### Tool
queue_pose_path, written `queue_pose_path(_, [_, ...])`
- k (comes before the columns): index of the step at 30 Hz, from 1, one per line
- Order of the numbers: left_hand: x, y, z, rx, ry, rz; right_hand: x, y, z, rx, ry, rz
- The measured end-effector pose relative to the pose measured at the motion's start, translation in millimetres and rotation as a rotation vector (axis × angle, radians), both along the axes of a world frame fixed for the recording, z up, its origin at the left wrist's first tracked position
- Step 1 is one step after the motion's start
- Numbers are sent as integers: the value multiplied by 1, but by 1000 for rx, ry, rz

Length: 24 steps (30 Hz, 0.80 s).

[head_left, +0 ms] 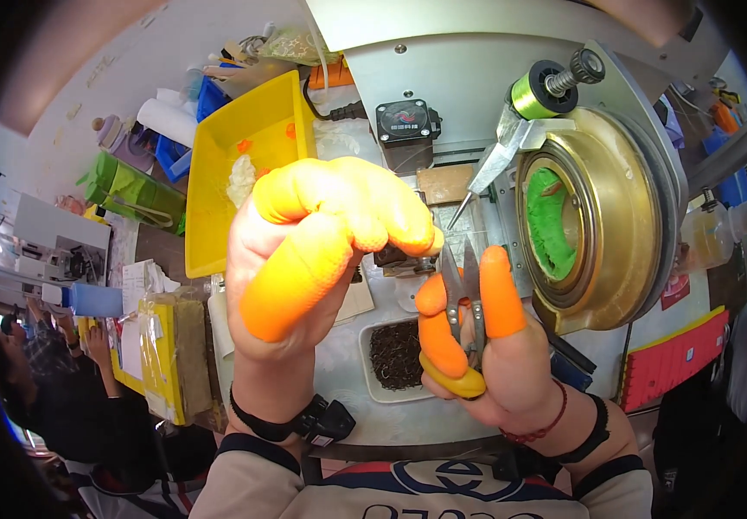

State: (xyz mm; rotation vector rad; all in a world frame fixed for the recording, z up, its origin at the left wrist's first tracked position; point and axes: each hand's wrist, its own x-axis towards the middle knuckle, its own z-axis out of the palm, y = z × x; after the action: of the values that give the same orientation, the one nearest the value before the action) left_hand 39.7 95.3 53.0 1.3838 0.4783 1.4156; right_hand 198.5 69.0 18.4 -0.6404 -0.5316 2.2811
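Scissors (451, 284), slim & metal, point away from the wearer w/ 2 blades parted, held over the bench ctr. in the r. hand (499, 350), its fingers, in orange & yellow covers, wrapped round the handles. Nr the blade tips, the l. hand (322, 238), also in yellow covers, curls fingers & thumb inward; can't tell if it pinches anything. Black strap (283, 424) circles the l. wrist; red bracelet (536, 430), the r. 1 white tray (395, 395) of dark bits sits just beside the r. hand. Beyond, at r.: brass-colored ring (611, 259) w/ green lining (546, 229); above it, yellow-green spool (529, 93). Farther back: yellow bin (213, 199) w/ orange scraps, l.; black motor box (405, 130), ctr.
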Motion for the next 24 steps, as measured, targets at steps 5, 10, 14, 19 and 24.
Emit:
queue_pose_path(5, [-3,-1,-4,76,28,-19,-1,2,1,-46,72,44])
queue_pose_path(10, [-7,-2,-10,171,87,-69,-5,1,1,-84,4,16])
queue_pose_path(14, [-7,-8,-11,80,91,-65,-4,1,-1,-89,13,-13])
queue_pose_path(19, [-22,-8,11,205,85,82,13,-11,5,153,-13,77])
queue_pose_path(24, [-76,-21,33,203,-257,477,57,-37,7,851,-366,200])
